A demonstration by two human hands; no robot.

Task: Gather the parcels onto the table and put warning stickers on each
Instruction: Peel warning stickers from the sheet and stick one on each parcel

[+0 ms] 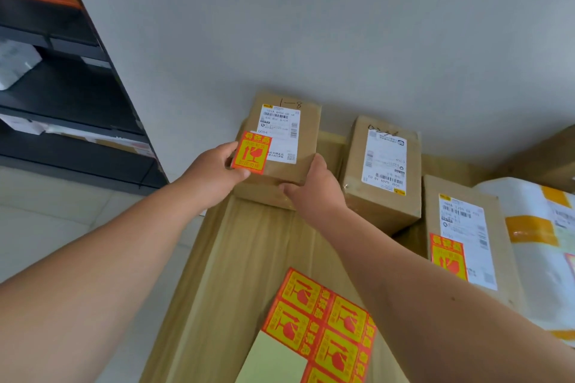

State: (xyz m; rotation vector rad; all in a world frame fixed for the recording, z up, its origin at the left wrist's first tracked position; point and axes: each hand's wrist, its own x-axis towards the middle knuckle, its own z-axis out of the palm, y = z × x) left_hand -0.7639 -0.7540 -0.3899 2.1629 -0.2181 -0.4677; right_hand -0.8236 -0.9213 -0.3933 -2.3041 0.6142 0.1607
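Now, taking the far-left parcel [287, 146] as my landmark: well to its left stands a dark shelf rack [62, 87] with more packages on it. At the parcel's left edge my left hand [214, 169] has a narrow grip on a loose warning sticker [251, 152], pinched by its lower left corner and held over the parcel's near-left area, overlapping the white shipping label [280, 134]; whether it already touches the cardboard I cannot tell. At the parcel's near-right corner my right hand [311, 186] grips the parcel to steady it on the table [249, 258]. Just right of it sits a second parcel [382, 177], bare of any sticker, and further right a third parcel [466, 236] already wearing one. Nearer me than the landmark lies the sticker sheet [323, 323]. I judge this the sticking step: next comes laying the sticker flat and pressing it down, then peeling a fresh one for the second parcel.
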